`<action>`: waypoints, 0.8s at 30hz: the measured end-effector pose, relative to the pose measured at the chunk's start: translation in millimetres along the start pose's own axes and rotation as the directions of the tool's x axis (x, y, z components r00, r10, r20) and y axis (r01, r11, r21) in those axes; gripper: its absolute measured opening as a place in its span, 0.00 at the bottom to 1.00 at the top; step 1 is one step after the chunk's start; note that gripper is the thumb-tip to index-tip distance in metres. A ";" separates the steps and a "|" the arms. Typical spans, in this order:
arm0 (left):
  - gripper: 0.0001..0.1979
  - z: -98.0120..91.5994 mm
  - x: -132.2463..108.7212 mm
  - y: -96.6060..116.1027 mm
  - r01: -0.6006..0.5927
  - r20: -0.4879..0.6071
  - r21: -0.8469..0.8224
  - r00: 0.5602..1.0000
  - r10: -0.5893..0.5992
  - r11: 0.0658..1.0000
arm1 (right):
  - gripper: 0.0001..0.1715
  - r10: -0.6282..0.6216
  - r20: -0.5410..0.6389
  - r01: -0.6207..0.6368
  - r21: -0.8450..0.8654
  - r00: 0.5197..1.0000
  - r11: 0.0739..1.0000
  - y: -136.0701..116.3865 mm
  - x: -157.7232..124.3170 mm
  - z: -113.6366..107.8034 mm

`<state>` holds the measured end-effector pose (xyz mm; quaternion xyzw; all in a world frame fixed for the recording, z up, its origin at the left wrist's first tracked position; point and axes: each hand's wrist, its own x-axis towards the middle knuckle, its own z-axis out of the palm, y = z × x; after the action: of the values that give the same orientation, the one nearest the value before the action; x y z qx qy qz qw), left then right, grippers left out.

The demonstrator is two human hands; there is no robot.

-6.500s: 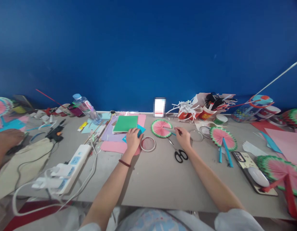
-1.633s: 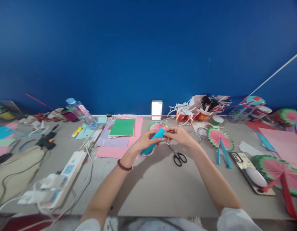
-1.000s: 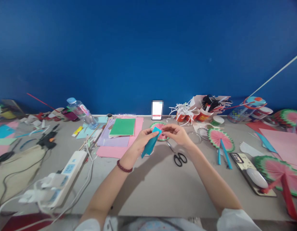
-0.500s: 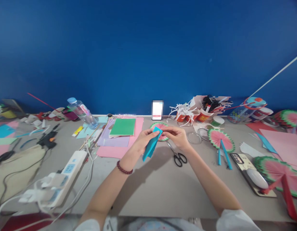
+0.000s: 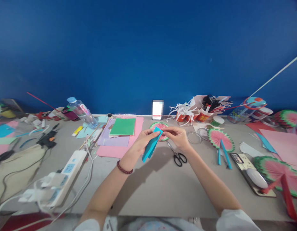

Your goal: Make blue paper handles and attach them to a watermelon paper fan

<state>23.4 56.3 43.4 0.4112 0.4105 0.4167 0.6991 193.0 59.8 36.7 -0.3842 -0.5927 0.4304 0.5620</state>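
A folded piece of blue paper is held up above the grey table, its long side slanting down to the left. My left hand is closed around its upper part, thumb on the face toward me. The fingers of my right hand pinch at the paper's top right corner. Behind the hands lies a round pleated paper fan, pink with a green rim, partly hidden by them. Black-handled scissors rest on the table just below my right hand, blades pointing away.
Left of my hands are green paper, pink and purple sheets, a water bottle and a white power strip with cables. A phone leans on the blue wall. On the right are paper fans, cups and a mouse.
Both hands stay in nearly the same place on the blue paper. Its lower end has tilted very slightly; the rest of the table looks unchanged.
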 end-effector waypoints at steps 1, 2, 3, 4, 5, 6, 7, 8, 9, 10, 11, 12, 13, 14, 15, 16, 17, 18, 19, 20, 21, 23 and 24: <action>0.13 0.4 -0.5 0.7 0.004 -0.003 0.002 1.000 -0.004 1.000 | 0.09 0.003 0.005 -0.003 0.005 1.000 1.000 0.1 0.1 -0.2; 0.13 0.7 -1.0 1.4 0.007 -0.006 0.002 1.000 -0.007 1.000 | 0.09 0.004 0.009 -0.004 0.008 1.000 1.000 0.5 0.1 -0.4; 0.13 1.1 -1.3 2.0 0.009 -0.007 0.001 1.000 -0.009 1.000 | 0.09 0.002 0.010 -0.002 0.009 1.000 1.000 0.9 0.1 -0.7; 0.13 1.4 -1.6 2.5 0.010 -0.008 -0.001 1.000 -0.010 1.000 | 0.09 -0.001 0.009 0.001 0.007 1.000 1.000 1.5 0.1 -1.0; 0.13 1.7 -1.8 3.0 0.009 -0.005 -0.002 1.000 -0.009 1.000 | 0.09 -0.005 0.004 0.005 0.002 1.000 1.000 2.1 0.1 -1.3; 0.13 1.9 -2.0 3.4 0.007 0.000 -0.004 1.000 -0.007 1.000 | 0.09 -0.009 0.000 0.009 -0.006 1.000 1.000 2.7 0.1 -1.5; 0.13 2.0 -2.0 3.6 0.006 0.005 -0.005 1.000 -0.006 1.000 | 0.09 -0.012 -0.003 0.012 -0.014 1.000 1.000 3.2 0.1 -1.7; 0.13 2.2 -2.0 3.9 0.005 0.011 -0.006 1.000 -0.005 1.000 | 0.09 -0.015 -0.003 0.015 -0.021 1.000 1.000 3.6 0.1 -1.9; 0.12 2.3 -2.0 4.0 0.004 0.014 -0.006 1.000 -0.004 1.000 | 0.09 -0.019 -0.003 0.019 -0.024 1.000 1.000 3.9 0.1 -2.0; 0.12 2.4 -2.0 4.1 0.003 0.014 -0.005 1.000 -0.003 1.000 | 0.09 -0.023 -0.003 0.023 -0.026 1.000 0.999 4.0 0.0 -2.0; 0.12 2.6 -2.1 4.1 0.003 0.009 -0.003 1.000 -0.003 1.000 | 0.09 -0.026 -0.003 0.026 -0.026 1.000 0.999 3.9 0.0 -2.1; 0.13 2.8 -2.2 4.2 0.002 0.003 -0.003 1.000 -0.002 1.000 | 0.09 -0.028 -0.003 0.028 -0.026 1.000 0.999 3.7 0.0 -2.1; 0.13 3.2 -2.4 4.3 0.002 0.000 -0.004 1.000 -0.002 1.000 | 0.09 -0.030 -0.004 0.030 -0.028 1.000 0.999 3.3 0.0 -2.0; 0.13 3.6 -2.7 4.5 0.002 -0.002 -0.006 1.000 -0.002 1.000 | 0.09 -0.031 -0.004 0.031 -0.031 1.000 0.999 2.9 0.0 -1.9; 0.13 4.1 -3.0 4.7 0.002 -0.002 -0.008 1.000 -0.002 1.000 | 0.09 -0.031 -0.004 0.031 -0.037 1.000 0.999 2.3 0.0 -1.8; 0.14 4.6 -3.4 4.9 0.001 -0.004 -0.009 1.000 -0.001 1.000 | 0.09 -0.030 -0.005 0.030 -0.043 1.000 0.999 1.7 0.0 -1.7; 0.14 5.1 -3.8 5.2 0.000 -0.008 -0.010 1.000 0.000 1.000 | 0.08 -0.029 -0.006 0.029 -0.049 1.000 0.998 1.0 0.1 -1.5; 0.14 5.5 -4.2 5.4 0.000 -0.013 -0.008 1.000 0.000 1.000 | 0.08 -0.027 -0.008 0.027 -0.054 1.000 0.998 0.4 0.2 -1.4; 0.14 5.9 -4.5 5.6 -0.001 -0.018 -0.005 1.000 0.000 1.000 | 0.07 -0.025 -0.010 0.024 -0.056 1.000 0.998 -0.1 0.3 -1.2; 0.14 6.3 -4.7 5.8 0.000 -0.023 -0.002 1.000 0.000 1.000 | 0.07 -0.022 -0.012 0.021 -0.056 1.000 0.998 -0.5 0.4 -1.2; 0.15 6.5 -4.9 5.9 -0.001 -0.024 0.000 1.000 0.001 1.000 | 0.06 -0.018 -0.013 0.017 -0.053 1.000 0.998 -0.7 0.5 -1.1; 0.15 6.7 -4.8 5.7 -0.009 -0.021 0.000 1.000 0.009 1.000 | 0.06 -0.014 -0.011 0.014 -0.042 1.000 0.999 -0.6 0.6 -1.2; 0.15 6.6 -4.6 5.4 -0.015 -0.020 -0.001 1.000 0.015 1.000 | 0.06 -0.014 -0.009 0.014 -0.036 1.000 0.999 -0.4 0.6 -1.4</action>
<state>26.6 52.2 51.6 0.4096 0.4142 0.4264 0.6919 194.3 60.3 37.3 -0.3922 -0.6003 0.4140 0.5608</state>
